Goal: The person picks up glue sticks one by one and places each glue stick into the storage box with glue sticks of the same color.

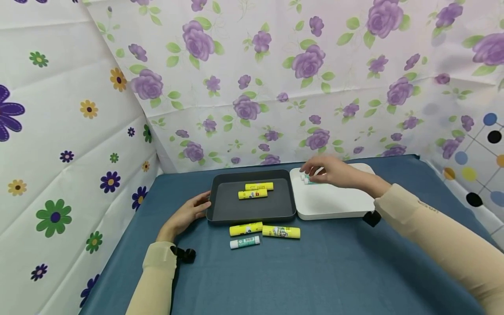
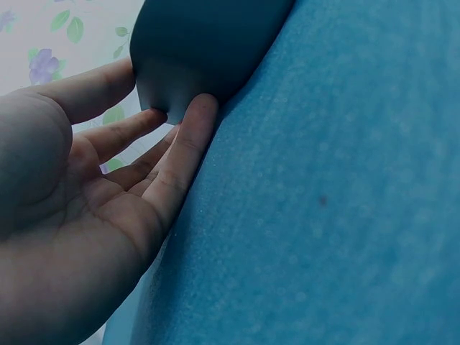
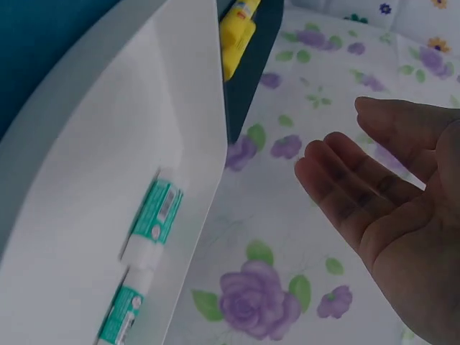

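Note:
My left hand (image 1: 187, 217) touches the left side of the dark grey tray (image 1: 222, 203); in the left wrist view its extended fingers meet the tray's corner (image 2: 190, 68). Inside that tray lie two yellow glue sticks (image 1: 253, 194), side by side. My right hand (image 1: 334, 172) hovers over the back left of the white tray (image 1: 334, 203), its fingers loosely bent and holding nothing. Below it, two green-and-white glue sticks (image 3: 156, 215) lie in the white tray, partly hidden by the hand in the head view.
In front of the dark tray, two yellow glue sticks (image 1: 281, 232) lie end to end on the blue tablecloth (image 1: 275, 280). A green-and-white glue stick (image 1: 245, 242) lies nearer to me. Flower-patterned sheets (image 1: 244, 78) hang behind the table and at its left.

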{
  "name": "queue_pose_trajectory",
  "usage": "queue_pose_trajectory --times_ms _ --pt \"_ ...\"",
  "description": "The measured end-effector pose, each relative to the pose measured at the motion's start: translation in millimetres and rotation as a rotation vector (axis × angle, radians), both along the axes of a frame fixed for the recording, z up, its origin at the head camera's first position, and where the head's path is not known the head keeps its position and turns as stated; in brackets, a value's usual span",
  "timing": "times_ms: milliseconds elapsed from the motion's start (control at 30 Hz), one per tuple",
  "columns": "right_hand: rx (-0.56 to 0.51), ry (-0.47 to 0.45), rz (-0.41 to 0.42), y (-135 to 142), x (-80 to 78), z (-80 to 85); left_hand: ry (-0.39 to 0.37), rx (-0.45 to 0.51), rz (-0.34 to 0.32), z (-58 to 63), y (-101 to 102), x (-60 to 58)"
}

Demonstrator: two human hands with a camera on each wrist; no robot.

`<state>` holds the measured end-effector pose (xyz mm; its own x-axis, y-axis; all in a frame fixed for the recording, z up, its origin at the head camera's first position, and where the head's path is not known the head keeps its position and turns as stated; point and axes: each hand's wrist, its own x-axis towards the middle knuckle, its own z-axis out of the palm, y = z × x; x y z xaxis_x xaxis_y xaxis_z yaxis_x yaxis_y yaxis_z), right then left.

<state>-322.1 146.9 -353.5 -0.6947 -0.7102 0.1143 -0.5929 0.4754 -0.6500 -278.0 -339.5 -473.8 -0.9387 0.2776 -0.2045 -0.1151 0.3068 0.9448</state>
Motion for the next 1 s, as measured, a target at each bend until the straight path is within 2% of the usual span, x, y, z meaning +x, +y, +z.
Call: queue_pose_trajectory --times_ms 333,733,833,1000 --pt "-0.021 -0.042 0.026 -12.4 34.0 -0.6 0.002 0.004 -0.006 -0.3 -0.5 0.8" --pt "-0.037 -0.105 0.068 -24.5 60.4 -21.1 -0.002 -0.002 -0.005 0.3 0.9 0.6" --pt "-0.064 -0.133 0.1 -27.4 66.9 -27.2 -0.003 -0.003 -0.003 0.8 1.2 0.8" --pt "-0.12 -0.234 0.14 -32.1 77.3 -37.3 0.002 0.0 -0.006 1.5 1.0 0.8"
